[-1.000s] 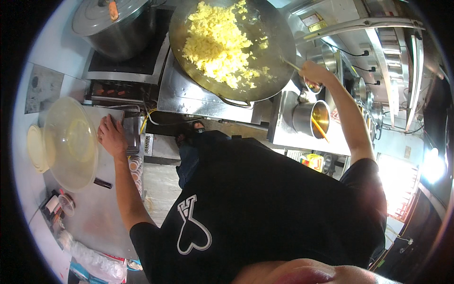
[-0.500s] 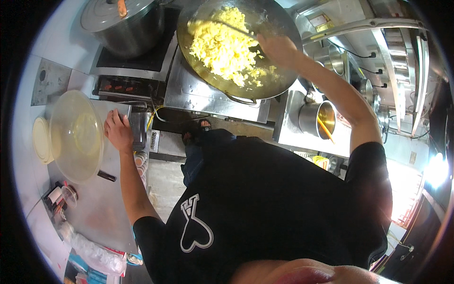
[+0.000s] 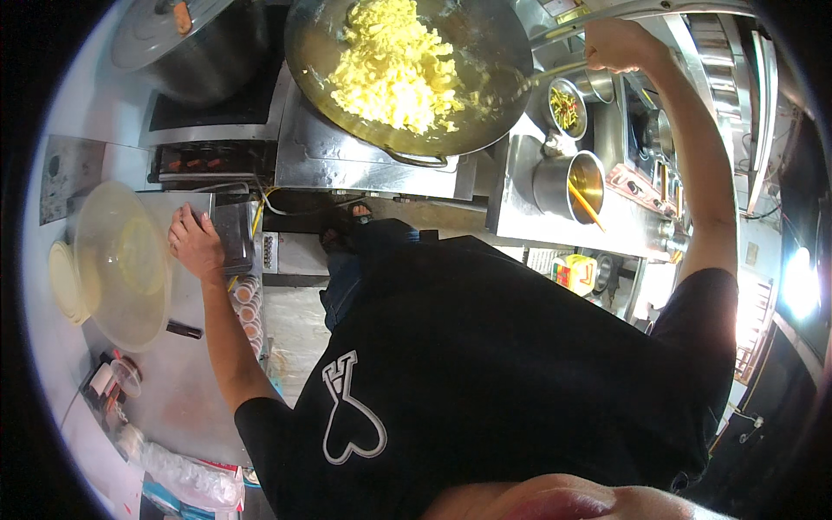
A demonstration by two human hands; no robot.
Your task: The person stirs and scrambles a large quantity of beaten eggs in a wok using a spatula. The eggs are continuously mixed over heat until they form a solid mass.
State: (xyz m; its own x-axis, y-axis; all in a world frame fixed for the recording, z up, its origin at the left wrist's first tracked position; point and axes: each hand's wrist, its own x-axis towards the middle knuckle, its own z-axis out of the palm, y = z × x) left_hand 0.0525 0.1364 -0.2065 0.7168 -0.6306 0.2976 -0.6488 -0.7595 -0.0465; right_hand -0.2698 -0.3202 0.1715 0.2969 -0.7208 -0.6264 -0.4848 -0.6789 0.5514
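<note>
Mid-stir: your right hand (image 3: pixel 617 45) grips the ladle (image 3: pixel 537 76) in the wok (image 3: pixel 485 130) of egg (image 3: pixel 394 65); left hand (image 3: pixel 196 243) rests flat, empty, on the counter (image 3: pixel 186 390). Next, keep folding evenly.

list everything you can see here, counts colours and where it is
wok: one, dark metal, top centre on the stove
scrambled egg: one heap, yellow, inside the wok
ladle: one, metal, its handle in the right hand, reaching into the wok
lidded pot: one, steel, top left
clear bowl: one, translucent, on the counter beside the left hand
steel canisters: two, right of the wok, one with orange sticks in it
steel counter: one, grey, left
left hand: resting flat on the counter edge
right hand: closed on the ladle handle
</note>
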